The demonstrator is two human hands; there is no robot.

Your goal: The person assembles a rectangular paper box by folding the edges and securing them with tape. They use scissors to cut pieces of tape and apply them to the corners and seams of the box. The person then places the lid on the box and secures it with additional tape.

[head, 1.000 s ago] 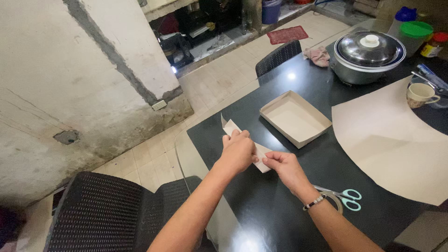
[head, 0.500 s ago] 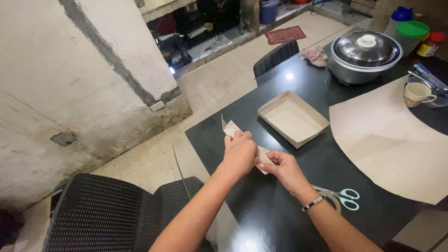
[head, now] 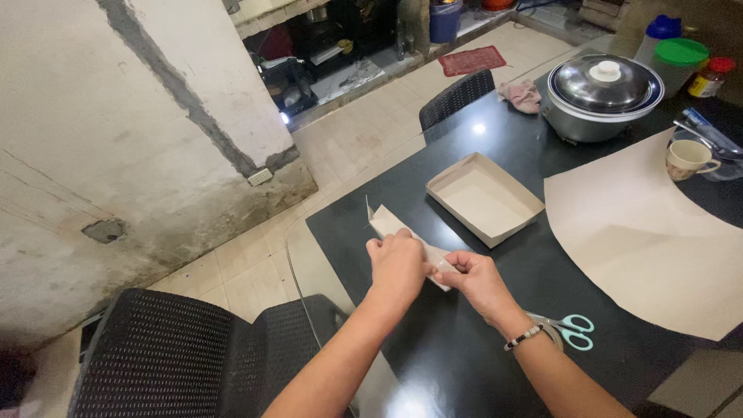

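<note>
Two hands, left hand [head: 398, 263] and right hand [head: 478, 280], pinched together on a folded paper strip [head: 387, 224] lying near the black table's [head: 464, 356] left edge; creasing appeared underway; the next fold wanted firm, even pressure.

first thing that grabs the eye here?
Both hands at the near table edge, left hand and right hand, pinching a folded strip of beige card against the black table. Just beyond sits an open card tray, with a big sheet to its right. A lidded pot stands at the far end, and scissors lie by the right wrist.
</note>
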